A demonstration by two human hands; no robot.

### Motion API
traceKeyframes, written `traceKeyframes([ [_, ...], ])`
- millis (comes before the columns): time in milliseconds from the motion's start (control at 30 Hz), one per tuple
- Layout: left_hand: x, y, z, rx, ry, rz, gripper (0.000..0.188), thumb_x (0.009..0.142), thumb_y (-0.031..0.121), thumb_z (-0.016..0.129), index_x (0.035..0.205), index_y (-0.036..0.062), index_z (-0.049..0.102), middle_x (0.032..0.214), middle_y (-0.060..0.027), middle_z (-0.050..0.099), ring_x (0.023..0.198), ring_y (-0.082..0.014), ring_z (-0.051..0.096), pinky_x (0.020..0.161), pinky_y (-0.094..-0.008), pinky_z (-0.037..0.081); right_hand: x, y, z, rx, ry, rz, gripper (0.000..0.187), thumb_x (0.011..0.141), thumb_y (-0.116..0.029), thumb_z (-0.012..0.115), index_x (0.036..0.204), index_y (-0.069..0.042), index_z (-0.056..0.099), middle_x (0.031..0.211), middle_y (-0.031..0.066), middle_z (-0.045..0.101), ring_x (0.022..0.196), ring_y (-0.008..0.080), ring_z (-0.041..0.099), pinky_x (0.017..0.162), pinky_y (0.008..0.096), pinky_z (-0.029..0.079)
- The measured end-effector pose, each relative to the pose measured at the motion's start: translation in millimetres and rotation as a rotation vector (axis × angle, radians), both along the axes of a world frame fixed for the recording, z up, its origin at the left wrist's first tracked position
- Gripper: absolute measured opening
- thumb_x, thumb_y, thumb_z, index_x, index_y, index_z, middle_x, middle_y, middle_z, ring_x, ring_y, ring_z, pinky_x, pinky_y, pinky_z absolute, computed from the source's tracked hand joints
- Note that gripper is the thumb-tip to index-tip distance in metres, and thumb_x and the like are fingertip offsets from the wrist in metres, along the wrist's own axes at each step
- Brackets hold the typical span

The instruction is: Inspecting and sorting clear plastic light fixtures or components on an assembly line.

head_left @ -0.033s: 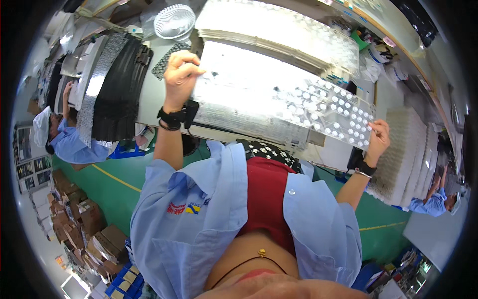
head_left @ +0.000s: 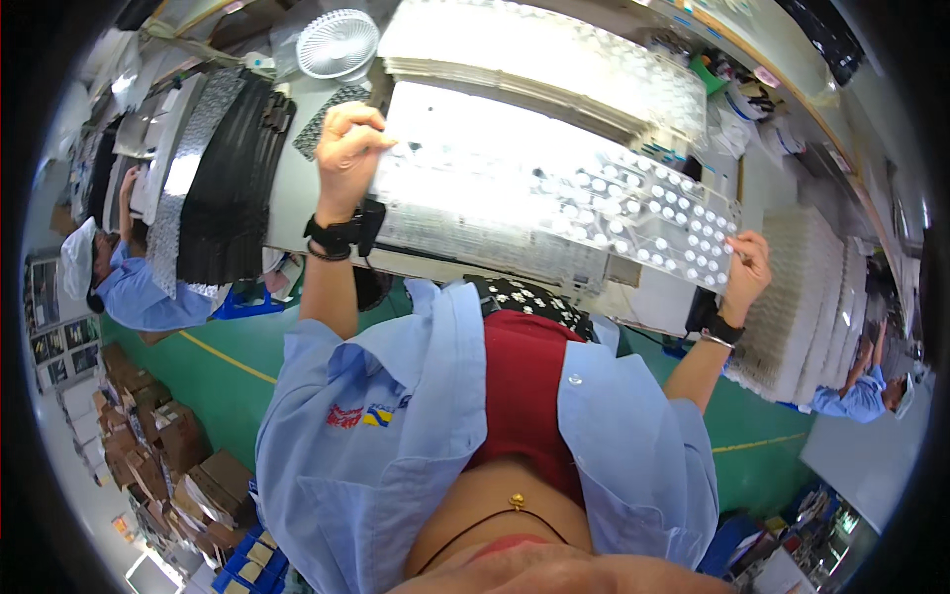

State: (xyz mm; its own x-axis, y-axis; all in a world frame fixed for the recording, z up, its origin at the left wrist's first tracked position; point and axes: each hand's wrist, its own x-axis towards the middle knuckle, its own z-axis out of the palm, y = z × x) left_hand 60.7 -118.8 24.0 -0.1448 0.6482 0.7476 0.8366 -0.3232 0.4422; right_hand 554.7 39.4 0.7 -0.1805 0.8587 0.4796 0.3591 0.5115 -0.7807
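Note:
A long, thin clear plastic sheet [head_left: 643, 213] with round white dots and faint tracks stretches between my two hands. My left hand [head_left: 346, 158] pinches its left end between thumb and fingers, with a black band on the wrist. At the lower right corner, my right hand [head_left: 747, 269] grips the other end by its edge. Strong glare washes out the sheet's middle and left part. Below it, a flat translucent panel or stack [head_left: 495, 243] lies along the bench's near side; the glare hides what exactly it is.
Behind the sheet rises a wide stack of white trays or sheets [head_left: 534, 64]. A white fan [head_left: 338, 45] stands at the back left. Long black strips [head_left: 223, 183] lie left, and tall pale stacks [head_left: 792, 307] stand right. Co-workers [head_left: 148, 282] sit on both sides.
The whole scene sits slightly further left in the picture. Both hands keep their hold on the sheet, and its glare has shifted a little.

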Motion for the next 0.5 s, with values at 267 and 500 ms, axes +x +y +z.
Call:
traceKeyframes([
  [267,-11,-7,-8,-0.012,-0.034,0.046,0.019,0.055,-0.006,0.071,0.065,0.0052,0.06,0.076,-0.0017,0.055,0.079,-0.0179,0.052,0.072,-0.0287,0.042,-27,-7,16,0.022,-0.004,-0.014,0.02,0.064,0.014,0.062,0.073,-0.004,0.066,0.081,0.0044,0.056,0.076,0.0122,0.052,0.069,0.0217,0.04],
  [500,-15,-10,-13,-0.033,-0.089,0.033,0.019,0.057,-0.008,0.07,0.066,0.0034,0.059,0.075,-0.0024,0.054,0.076,-0.0164,0.052,0.069,-0.0261,0.041,-28,-7,12,-0.015,0.005,0.003,0.022,0.064,0.015,0.058,0.073,-0.004,0.066,0.079,0.0036,0.055,0.074,0.0113,0.052,0.068,0.0212,0.041],
])
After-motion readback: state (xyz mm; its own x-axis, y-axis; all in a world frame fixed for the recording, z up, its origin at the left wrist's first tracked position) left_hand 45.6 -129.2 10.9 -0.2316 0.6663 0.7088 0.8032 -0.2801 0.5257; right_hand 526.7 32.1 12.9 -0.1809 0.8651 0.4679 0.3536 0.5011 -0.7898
